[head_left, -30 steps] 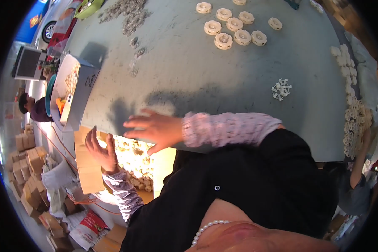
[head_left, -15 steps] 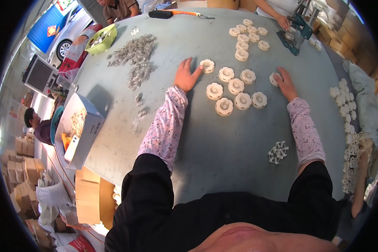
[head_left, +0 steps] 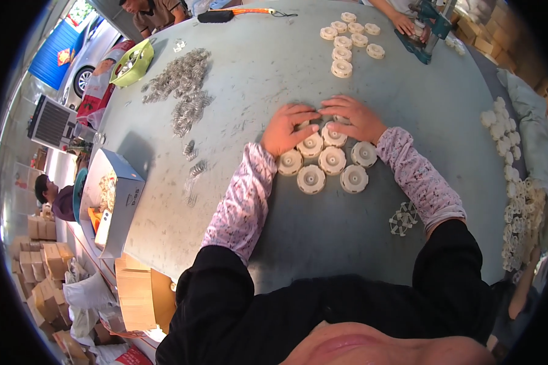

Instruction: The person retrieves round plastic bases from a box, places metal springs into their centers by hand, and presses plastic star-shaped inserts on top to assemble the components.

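6 cream discs [head_left: 333,160] seen by 2 hands, 7 more discs [head_left: 349,35] far off, 1 box [head_left: 117,207].

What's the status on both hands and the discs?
Left hand and right hand flat, fingers spread, on the cream discs. Discs clustered, touching, on the grey table. Spring pile well left, nothing in the way.

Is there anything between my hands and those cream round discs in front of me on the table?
Nothing visible. The left hand and right hand already rest on the far edge of the cluster of cream discs, fingertips meeting, with only bare table around them.
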### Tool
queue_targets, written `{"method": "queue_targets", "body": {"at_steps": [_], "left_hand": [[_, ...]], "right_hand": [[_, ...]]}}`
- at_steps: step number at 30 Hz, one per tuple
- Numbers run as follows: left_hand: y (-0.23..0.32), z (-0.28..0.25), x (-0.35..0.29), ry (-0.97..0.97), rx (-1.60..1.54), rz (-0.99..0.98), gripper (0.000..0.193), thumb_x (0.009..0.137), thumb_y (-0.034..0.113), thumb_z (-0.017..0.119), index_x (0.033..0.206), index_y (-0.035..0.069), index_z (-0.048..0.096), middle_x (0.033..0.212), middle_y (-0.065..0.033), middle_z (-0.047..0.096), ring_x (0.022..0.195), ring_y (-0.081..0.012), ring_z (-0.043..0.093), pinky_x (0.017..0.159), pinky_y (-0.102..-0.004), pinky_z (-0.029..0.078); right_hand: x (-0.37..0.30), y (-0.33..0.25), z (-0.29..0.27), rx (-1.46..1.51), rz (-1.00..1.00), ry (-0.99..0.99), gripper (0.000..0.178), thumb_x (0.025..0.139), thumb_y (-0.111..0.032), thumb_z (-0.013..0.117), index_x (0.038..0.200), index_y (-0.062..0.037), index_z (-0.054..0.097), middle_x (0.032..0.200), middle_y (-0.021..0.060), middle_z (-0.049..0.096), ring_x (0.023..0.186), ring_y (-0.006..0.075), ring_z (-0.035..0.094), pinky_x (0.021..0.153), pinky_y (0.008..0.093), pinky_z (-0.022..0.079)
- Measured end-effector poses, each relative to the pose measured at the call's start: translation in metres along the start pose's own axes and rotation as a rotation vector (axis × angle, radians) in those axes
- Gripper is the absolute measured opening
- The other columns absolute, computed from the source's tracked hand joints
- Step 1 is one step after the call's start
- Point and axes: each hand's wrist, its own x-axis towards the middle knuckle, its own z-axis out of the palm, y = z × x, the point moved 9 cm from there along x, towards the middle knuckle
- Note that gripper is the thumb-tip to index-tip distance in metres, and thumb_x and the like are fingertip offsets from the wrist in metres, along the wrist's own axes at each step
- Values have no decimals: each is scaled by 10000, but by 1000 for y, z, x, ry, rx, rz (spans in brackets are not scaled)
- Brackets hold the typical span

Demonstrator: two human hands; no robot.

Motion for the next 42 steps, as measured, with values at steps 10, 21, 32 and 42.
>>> {"method": "queue_targets", "body": {"at_steps": [10,21,32,42], "left_hand": [[88,-21,-127,180,113,-178,377,950,279,791,1260,65,781,1333,-171,718,1274,-401,621,1113,-500,478],[-12,-198,-277,681,755,-762,642,858,335,895,1364,24,651,1348,-218,642,1215,-465,632,1044,-500,521],[19,-167,-289,461,728,-554,372,943,241,802,1266,79,713,1216,-178,682,1087,-418,674,935,-483,561],[158,-90,-274,640,-138,-644,322,1130,291,616,1057,24,782,835,-51,729,829,-120,648,764,-329,533]], "right_hand": [[-17,-103,41,103,-170,-140,550,995,-419,754,1468,-149,682,1578,145,592,1487,395,495,1261,510,390],[-226,-152,-71,-251,392,4,954,864,-608,822,1642,-176,477,1667,160,468,1540,439,414,1280,586,291],[-326,-109,-47,-241,589,393,726,895,-412,851,1521,-134,611,1623,216,489,1446,439,501,1223,549,379],[-237,-252,-32,329,274,452,415,955,-168,828,1336,-56,704,1339,126,637,1059,211,691,857,342,599]]}}
